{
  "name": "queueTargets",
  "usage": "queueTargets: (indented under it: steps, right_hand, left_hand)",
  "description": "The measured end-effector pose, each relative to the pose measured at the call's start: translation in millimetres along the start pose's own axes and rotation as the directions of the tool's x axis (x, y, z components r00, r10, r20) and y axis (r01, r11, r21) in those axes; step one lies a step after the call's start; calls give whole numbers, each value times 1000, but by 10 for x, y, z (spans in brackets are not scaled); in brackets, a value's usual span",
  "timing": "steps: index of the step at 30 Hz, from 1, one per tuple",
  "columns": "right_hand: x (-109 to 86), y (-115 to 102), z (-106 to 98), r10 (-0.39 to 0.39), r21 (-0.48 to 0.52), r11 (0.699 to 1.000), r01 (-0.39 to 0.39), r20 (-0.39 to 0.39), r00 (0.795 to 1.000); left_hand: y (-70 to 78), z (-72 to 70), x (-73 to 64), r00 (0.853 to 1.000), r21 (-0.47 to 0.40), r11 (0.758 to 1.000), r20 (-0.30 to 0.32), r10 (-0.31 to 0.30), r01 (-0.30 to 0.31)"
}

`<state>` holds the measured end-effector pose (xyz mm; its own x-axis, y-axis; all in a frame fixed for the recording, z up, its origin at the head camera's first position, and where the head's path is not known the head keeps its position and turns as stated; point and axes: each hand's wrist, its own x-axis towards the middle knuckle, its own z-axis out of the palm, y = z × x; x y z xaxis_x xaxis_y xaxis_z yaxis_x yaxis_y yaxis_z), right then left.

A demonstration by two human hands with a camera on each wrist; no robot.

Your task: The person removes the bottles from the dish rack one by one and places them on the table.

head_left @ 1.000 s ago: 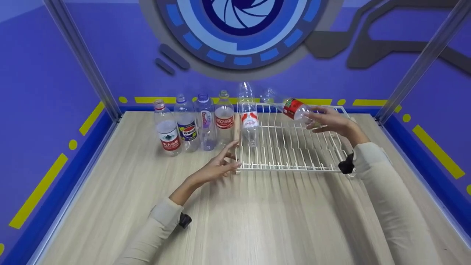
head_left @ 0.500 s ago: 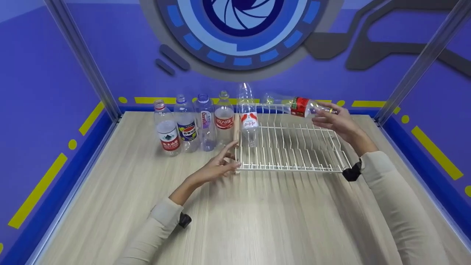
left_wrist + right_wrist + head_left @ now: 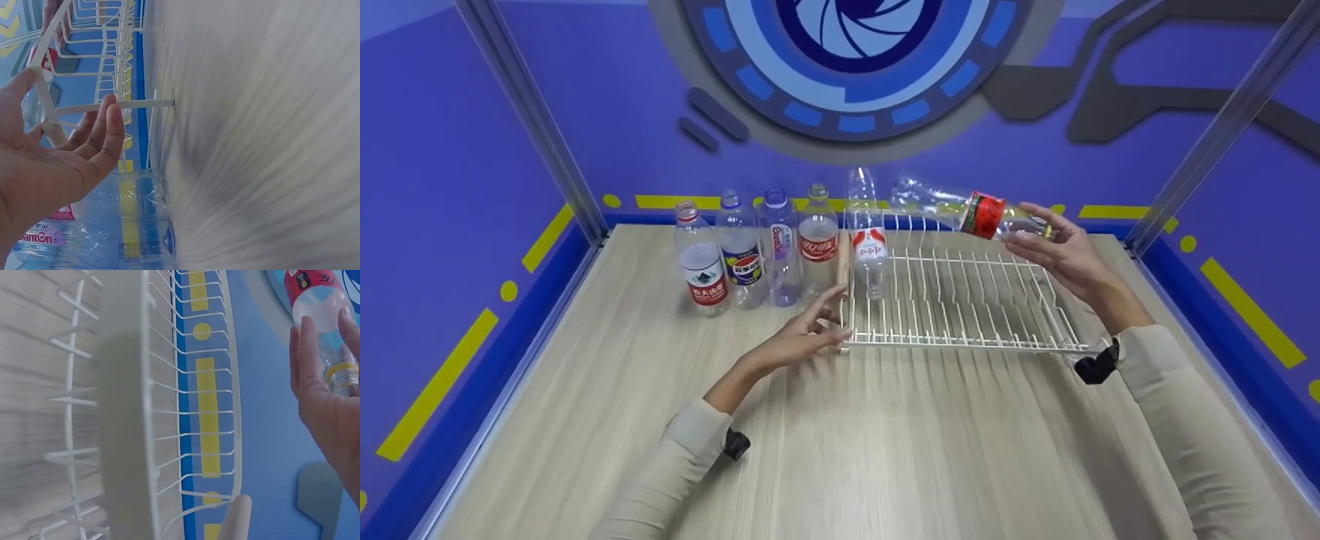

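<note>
Right hand [image 3: 1069,259] pinches the red-label bottle [image 3: 984,215] near its yellow-ringed neck, nearly level above the rear of the wire rack [image 3: 126,439]. Left hand [image 3: 795,341] grips the rack's left end. Risks: neck-end pinch lets the base swing into the neck-down bottle [image 3: 869,244]; rack shove could topple the Coca-Cola bottle [image 3: 818,249].

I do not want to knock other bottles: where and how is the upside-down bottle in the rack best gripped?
Probably round its label, from the front: the bottle sits neck-down in the rack, so its wide body is uppermost, while another bottle stands close on its left.
</note>
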<state>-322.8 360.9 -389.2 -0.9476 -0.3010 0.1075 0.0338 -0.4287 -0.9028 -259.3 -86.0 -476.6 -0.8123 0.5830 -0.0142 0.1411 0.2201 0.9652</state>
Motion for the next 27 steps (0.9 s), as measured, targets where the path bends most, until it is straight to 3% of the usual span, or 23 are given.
queueTargets:
  steps: [8, 17, 21, 25, 27]
  right_hand:
    - [-63, 59, 167, 11, -146, 989, 0, 74, 997]
    - [-135, 126, 347, 90, -269, 961, -59, 103, 991]
    - [-168, 151, 413, 123, -336, 939, -73, 131, 984]
    - [-199, 171, 471, 139, -391, 918, -65, 164, 977]
    - [-218, 180, 496, 146, -422, 905, -60, 176, 973]
  left_hand:
    - [42, -11, -15, 1000, 57, 998, -16, -3, 4]
    - [43, -10, -37, 999, 82, 997, -41, 14, -10]
    - [70, -48, -57, 989, 128, 992, -150, 10, 9]
    - [132, -115, -58, 954, 122, 993, -298, 40, -4]
    - [174, -149, -54, 938, 102, 994, -340, 72, -39]
